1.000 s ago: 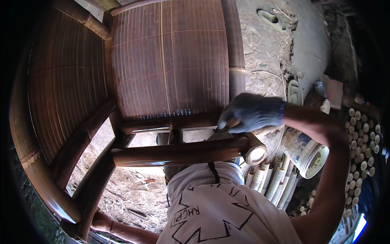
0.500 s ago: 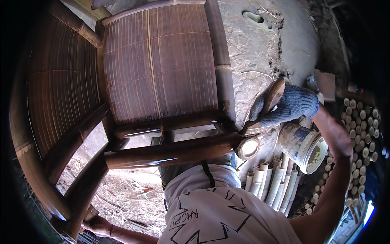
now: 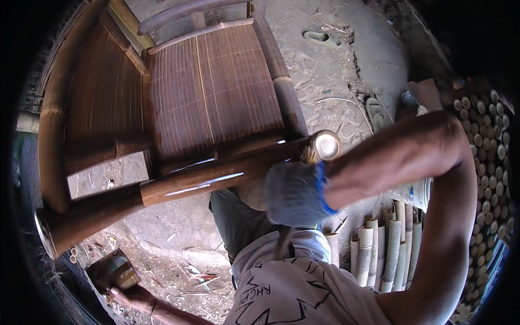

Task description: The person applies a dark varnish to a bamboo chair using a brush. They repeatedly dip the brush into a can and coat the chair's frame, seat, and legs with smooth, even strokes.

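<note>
My right hand (image 3: 295,195), in a blue-grey knitted glove, is closed at the near bamboo armrest (image 3: 216,176) of a dark brown chair. A brush (image 3: 283,242) is in its grip, its wooden handle blurred below the glove; the fingers are mostly hidden. Glossy streaks shine along the armrest, and its cut end (image 3: 327,145) is pale. Low on the left, my bare left hand (image 3: 130,297) holds a brown container (image 3: 115,272) by its side, below the armrest's flared left end. The slatted seat (image 3: 211,92) and backrest (image 3: 103,103) are behind the armrest.
Cut bamboo tubes (image 3: 387,254) stand to the right of my legs, and a stack of bamboo ends (image 3: 487,162) rises at the far right. A bucket (image 3: 414,193) is partly hidden behind my right arm. Sandals (image 3: 323,38) lie on the rough floor (image 3: 325,70).
My right hand has swung left and nearer, from beyond the armrest's end to the armrest. The chair has tilted and shifted in view. The container in my left hand now shows clear of the chair.
</note>
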`<action>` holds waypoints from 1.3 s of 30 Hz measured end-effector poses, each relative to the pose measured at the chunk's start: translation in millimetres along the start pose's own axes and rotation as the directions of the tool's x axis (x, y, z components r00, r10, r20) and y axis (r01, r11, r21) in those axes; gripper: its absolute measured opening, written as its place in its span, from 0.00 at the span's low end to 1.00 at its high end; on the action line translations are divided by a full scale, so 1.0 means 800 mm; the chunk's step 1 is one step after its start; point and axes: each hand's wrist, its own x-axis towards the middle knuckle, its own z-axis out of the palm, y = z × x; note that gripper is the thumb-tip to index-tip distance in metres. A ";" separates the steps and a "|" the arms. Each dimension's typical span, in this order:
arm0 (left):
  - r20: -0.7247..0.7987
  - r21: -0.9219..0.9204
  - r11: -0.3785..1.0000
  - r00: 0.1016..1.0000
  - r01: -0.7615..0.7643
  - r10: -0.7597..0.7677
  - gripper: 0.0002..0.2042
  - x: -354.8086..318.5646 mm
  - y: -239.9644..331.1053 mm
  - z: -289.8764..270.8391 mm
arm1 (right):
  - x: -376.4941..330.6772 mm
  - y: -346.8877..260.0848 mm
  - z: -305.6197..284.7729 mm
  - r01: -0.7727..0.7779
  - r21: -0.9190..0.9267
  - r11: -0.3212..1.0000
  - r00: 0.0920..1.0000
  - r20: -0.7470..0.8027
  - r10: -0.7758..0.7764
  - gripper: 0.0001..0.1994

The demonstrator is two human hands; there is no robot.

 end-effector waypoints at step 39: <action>0.805 -0.049 0.999 0.592 0.012 0.032 0.60 -0.274 -0.093 0.088 | 0.049 -0.203 0.183 0.317 0.734 0.600 -0.286 -0.529 0.799 0.13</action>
